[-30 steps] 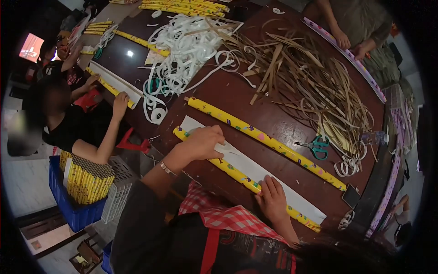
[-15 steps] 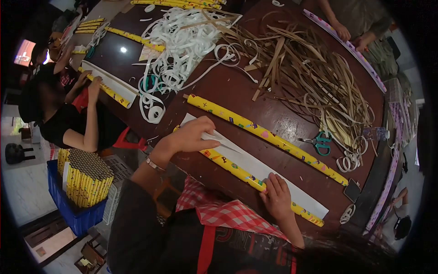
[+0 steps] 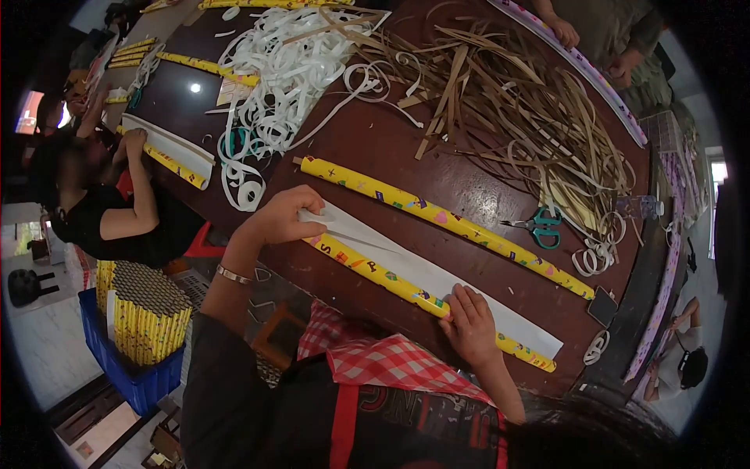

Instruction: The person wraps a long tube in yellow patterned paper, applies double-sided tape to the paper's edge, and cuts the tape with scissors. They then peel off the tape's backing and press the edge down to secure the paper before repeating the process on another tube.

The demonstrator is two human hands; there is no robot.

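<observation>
Left hand (image 3: 285, 217): pinching the white paper strip (image 3: 437, 281) at its end.
Right hand (image 3: 471, 322): flat, pressing the yellow roll (image 3: 391, 277) beside the strip.
Rolls nearby: two; second roll (image 3: 437, 223) beyond.
Scissors (image 3: 539, 227): one.
Writing: unreadable.

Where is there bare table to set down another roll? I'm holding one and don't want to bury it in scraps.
Bare table lies between the white strips, the brown strips and the far roll. A thin lane runs between that roll and the near roll, under the left hand and right hand. By the scissors it is crowded.
</observation>
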